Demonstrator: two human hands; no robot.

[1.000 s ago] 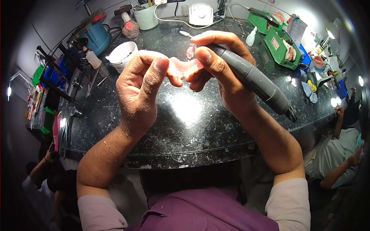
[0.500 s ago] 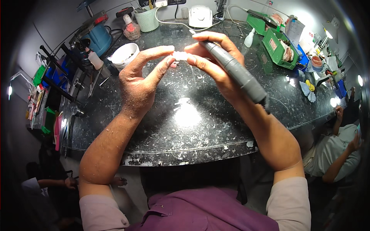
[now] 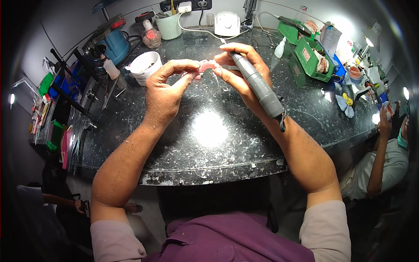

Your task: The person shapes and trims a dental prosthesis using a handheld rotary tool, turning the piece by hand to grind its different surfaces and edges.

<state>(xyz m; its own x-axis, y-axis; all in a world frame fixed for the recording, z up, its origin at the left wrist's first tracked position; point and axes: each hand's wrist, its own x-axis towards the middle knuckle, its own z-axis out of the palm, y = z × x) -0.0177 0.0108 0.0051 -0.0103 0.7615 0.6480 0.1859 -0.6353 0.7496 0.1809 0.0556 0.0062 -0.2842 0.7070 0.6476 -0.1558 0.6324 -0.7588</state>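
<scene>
Between my hands, over the far middle of the table, is a small curved pink denture (image 3: 207, 66). My left hand (image 3: 166, 85) pinches its left end with thumb and fingertips. My right hand (image 3: 249, 72) has thumb and fingertips at the denture's right end. That same hand also holds a dark grey handpiece (image 3: 262, 89), which lies across the palm and slants down toward my wrist, its thin pale tip (image 3: 223, 41) pointing away from the denture. A small pink piece (image 3: 198, 77) shows just below the denture, near my left fingertips.
A white tub (image 3: 145, 67) stands left of my hands, with a mesh-patterned cup (image 3: 168, 27) behind it. At the back is a white control box (image 3: 227, 24) with a cord. Green trays (image 3: 305, 54) holding dental models and a white dropper bottle (image 3: 280, 48) sit right. Another person (image 3: 379, 161) is at far right.
The denture has turned so its pink side shows. My left hand has shifted slightly right, and the handpiece has swung to a steeper slant. At far right, the other person's hand has risen.
</scene>
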